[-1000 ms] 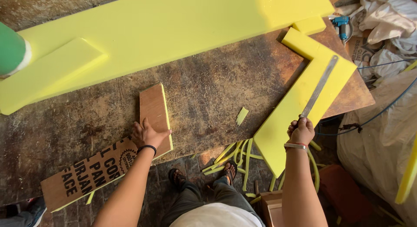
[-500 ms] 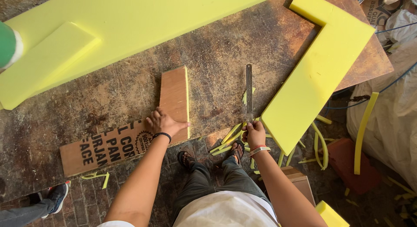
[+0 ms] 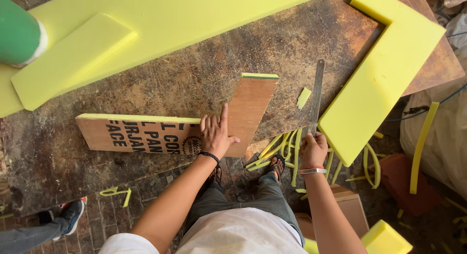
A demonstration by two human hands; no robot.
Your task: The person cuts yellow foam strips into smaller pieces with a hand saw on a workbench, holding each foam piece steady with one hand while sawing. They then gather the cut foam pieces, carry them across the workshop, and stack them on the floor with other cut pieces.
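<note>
Since a moment ago we have slid the L-shaped plywood template (image 3: 194,122) toward the counter (image 3: 185,79) centre and drawn the long knife (image 3: 315,96) off the L-shaped foam piece (image 3: 384,79) at three o'clock, so the cutting looks paused while we reposition. Our left hand (image 3: 215,133) lies flat, fingers spread, on the template's corner. Our right hand (image 3: 314,148) is wrapped tight around the knife handle, blade pointing to twelve o'clock. The counter is scarred, stained wood; the foam is smooth yellow, and thin offcut strips (image 3: 284,149) hang at six o'clock.
</note>
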